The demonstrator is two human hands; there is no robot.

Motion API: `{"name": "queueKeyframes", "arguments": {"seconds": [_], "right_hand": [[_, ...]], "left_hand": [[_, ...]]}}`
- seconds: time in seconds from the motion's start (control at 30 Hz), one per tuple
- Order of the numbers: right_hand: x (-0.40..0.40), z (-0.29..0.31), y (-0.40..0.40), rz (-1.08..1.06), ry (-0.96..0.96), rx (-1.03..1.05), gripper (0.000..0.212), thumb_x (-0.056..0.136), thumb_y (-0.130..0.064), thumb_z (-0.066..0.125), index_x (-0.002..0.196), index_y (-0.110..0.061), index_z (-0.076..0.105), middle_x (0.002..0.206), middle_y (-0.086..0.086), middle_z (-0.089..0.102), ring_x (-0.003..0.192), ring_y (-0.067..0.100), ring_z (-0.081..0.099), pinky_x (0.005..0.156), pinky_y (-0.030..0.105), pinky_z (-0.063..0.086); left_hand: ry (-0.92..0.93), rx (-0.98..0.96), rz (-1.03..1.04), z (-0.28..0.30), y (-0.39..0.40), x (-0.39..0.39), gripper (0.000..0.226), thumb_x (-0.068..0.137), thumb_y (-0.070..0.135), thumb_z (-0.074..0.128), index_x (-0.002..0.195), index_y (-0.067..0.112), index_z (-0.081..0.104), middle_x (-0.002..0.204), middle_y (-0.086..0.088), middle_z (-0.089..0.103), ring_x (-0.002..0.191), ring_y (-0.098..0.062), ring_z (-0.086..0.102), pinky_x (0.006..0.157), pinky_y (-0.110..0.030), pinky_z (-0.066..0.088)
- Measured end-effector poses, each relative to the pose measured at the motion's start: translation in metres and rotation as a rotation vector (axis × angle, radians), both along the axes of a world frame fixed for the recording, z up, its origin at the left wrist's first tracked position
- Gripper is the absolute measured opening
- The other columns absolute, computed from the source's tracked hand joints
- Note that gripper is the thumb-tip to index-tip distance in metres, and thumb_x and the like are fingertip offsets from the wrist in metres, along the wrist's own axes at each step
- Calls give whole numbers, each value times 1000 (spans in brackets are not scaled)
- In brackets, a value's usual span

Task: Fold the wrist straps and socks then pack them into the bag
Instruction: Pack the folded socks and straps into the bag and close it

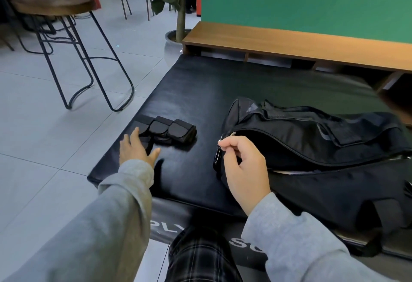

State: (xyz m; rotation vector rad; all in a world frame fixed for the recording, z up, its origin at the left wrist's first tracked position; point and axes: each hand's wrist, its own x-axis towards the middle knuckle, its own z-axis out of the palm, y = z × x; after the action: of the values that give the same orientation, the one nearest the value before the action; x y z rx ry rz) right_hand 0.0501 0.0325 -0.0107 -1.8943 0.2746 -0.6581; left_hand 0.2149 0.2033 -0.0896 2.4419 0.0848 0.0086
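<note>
Head view: wrist straps [169,130] just beyond left fingers [136,135].

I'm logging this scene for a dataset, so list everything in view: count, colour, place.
wrist straps: one folded bundle, black, on the mat's left part
bag: one, black, unzipped, on the mat's right part
mat: one, black, under both
wooden shelf: one, brown, behind the mat
bar stool: one, wood seat, black legs, far left
potted plant: one, green, beyond the mat
left hand: fingers straight, at the straps
right hand: fingers pinching the bag's zipper pull
</note>
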Motion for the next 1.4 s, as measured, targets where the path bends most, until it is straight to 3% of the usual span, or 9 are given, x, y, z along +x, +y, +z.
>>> {"name": "queueKeyframes", "arguments": {"seconds": [0.17,0.57,0.73,0.87,0.9,1.0,1.17,1.3,1.4], "right_hand": [[1,-1,-1,2,13,-27,38,90,3,49,82,-34,56,91,-6,63,81,10,56,75,21,47],[0,-2,-2,18,65,19,36,91,1,48,80,-33,57,88,-6,62,78,10,56,70,17,45],[-2,-1,-1,19,79,19,34,90,0,49,80,-31,58,87,-5,63,77,11,56,70,18,46],[1,-3,0,69,165,35,30,91,-6,51,84,-35,58,93,-6,64,81,12,59,74,20,49],[1,-4,1,85,185,47,27,92,-9,53,87,-35,57,94,-9,64,84,8,60,75,17,48],[1,-3,2,125,226,81,16,92,-20,57,97,-35,55,100,-13,62,91,-2,58,78,9,45],[-3,5,-1,147,194,192,25,89,-24,62,98,-39,45,98,-9,64,87,-3,61,76,14,49],[-7,7,-8,49,92,248,26,90,-15,60,97,-31,40,86,0,65,75,12,63,72,29,51],[-6,4,-20,-75,54,269,29,90,-9,56,94,-32,41,90,3,62,80,15,62,80,41,53]], "left_hand": [[77,-64,103,0,1,7,69,81,16,71,139,10,34,137,-13,45,127,-31,41,107,-42,33],[-30,-19,49,-7,5,-15,47,78,9,67,123,5,53,127,-14,50,119,-31,47,100,-36,39],[-88,-197,45,-5,0,-43,45,78,6,68,120,6,52,125,-12,47,115,-26,49,102,-32,38],[-229,-409,-67,7,-21,-75,37,78,5,69,112,10,53,115,1,45,105,2,51,91,-3,30],[-256,-463,-125,11,-27,-83,38,78,5,70,110,14,52,114,5,45,108,1,50,91,-2,29],[-346,-555,-298,23,-44,-101,38,75,18,71,103,32,49,116,17,47,116,-7,49,100,-15,34],[-436,-592,-412,50,-65,-115,35,73,24,68,98,36,47,120,15,49,115,2,46,97,-14,36],[-527,-550,-517,58,-76,-118,28,75,33,63,98,26,49,120,17,44,116,7,42,97,-11,34],[-480,-534,-596,60,-86,-120,24,76,35,60,97,30,51,123,21,40,119,9,39,98,-10,33]]}}
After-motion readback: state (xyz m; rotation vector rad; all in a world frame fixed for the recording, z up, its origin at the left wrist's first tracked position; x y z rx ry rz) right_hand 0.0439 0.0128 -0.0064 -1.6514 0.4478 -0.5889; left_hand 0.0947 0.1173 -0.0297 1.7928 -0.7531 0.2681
